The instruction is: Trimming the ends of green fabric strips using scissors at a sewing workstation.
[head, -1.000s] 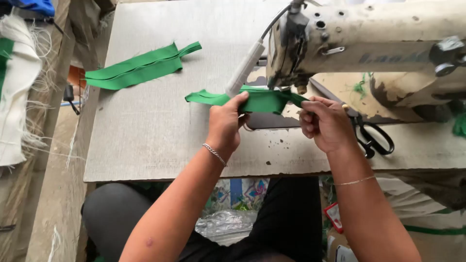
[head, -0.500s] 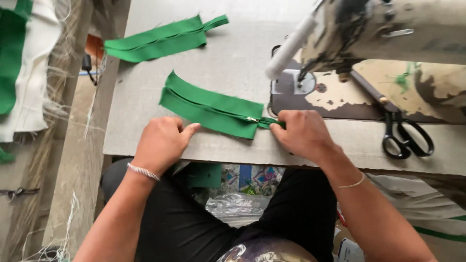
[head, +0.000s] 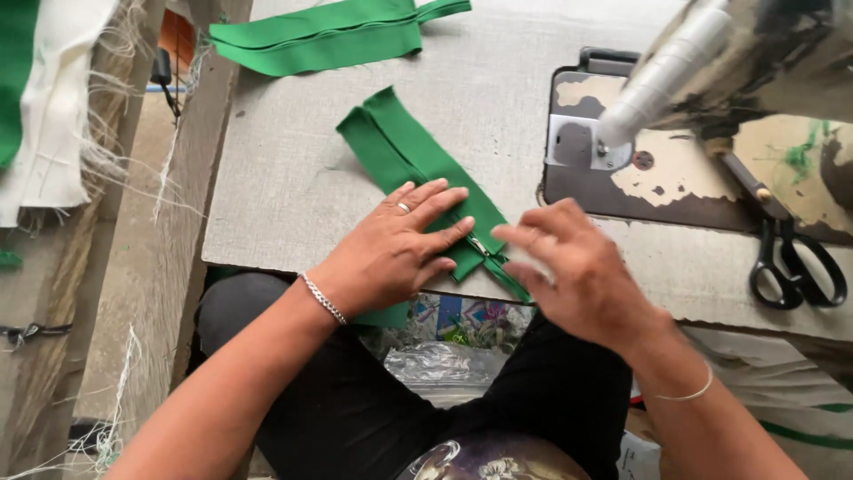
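Green fabric strip (head: 404, 156): flat on grey table (head: 293, 178), running diagonally from under the left hand (head: 395, 253). Left hand: open, fingers spread, pressing the strip's near end. Right hand (head: 577, 267): open, blurred, just beside the strip's zipper end (head: 484, 249). Black scissors (head: 791, 258): well right of the right hand.

Soft even daylight, faint shadows; right hand (head: 577, 276) motion-blurred

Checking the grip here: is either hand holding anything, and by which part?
Nothing is gripped. The left hand lies flat on the near end of the green fabric piece; the blurred right hand hovers beside it.
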